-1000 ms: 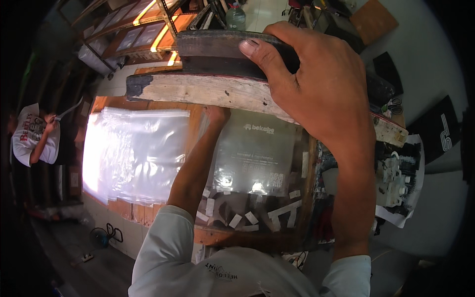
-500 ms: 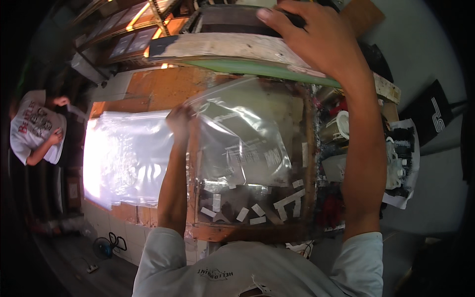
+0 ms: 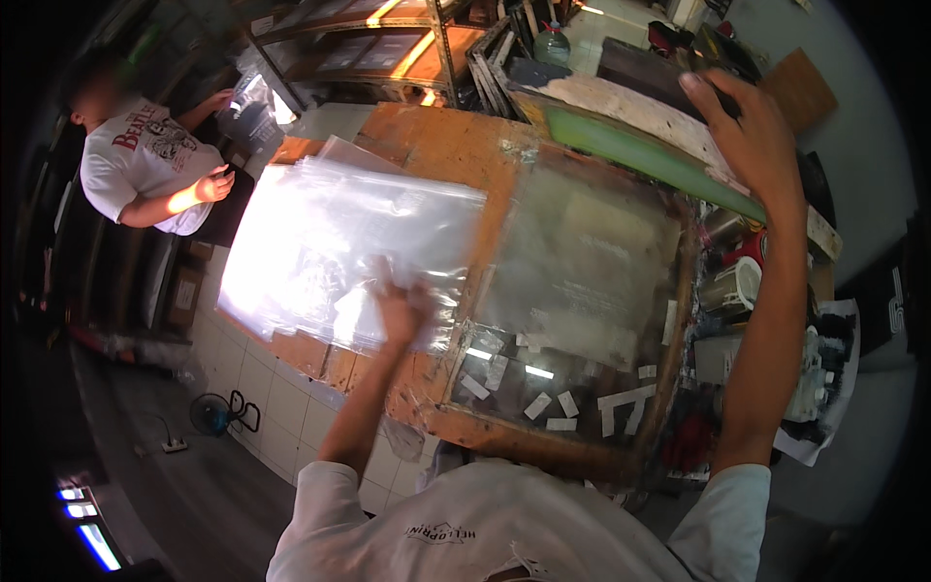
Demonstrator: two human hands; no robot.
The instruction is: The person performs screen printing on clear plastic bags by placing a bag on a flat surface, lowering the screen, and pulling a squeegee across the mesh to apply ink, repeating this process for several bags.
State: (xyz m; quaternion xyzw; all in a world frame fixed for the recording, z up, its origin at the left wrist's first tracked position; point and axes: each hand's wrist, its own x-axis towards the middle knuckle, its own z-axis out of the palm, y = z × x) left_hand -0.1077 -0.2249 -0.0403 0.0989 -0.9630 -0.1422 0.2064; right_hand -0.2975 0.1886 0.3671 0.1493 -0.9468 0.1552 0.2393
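My left hand (image 3: pixel 400 308) is over the near right part of a stack of clear plastic bags (image 3: pixel 388 209) on the wooden table; motion blurs its fingers, so I cannot tell whether it holds a bag. At upper right my right arm reaches across a raised frame with a green underside (image 3: pixel 630 160) and a paint-stained wooden edge (image 3: pixel 621 114). The right hand (image 3: pixel 752 131) is bent over its far side, thumb and fingers curled around something dark that I cannot make out. Right of the bags, a glassy plate (image 3: pixel 543 228) bears a pale rectangle and several white tape strips.
A person (image 3: pixel 160 160) in a white T-shirt stands at left with a clear bag (image 3: pixel 254 112). Metal shelving (image 3: pixel 441 48) stands behind the table. A white-rimmed tub (image 3: pixel 745 281) and other containers crowd the right edge. A small fan (image 3: pixel 210 414) sits on the floor.
My left hand has left the plate, where it held a clear bag, and is over the stack; that bag no longer shows on the plate. The head view has turned. My right hand stays at the frame.
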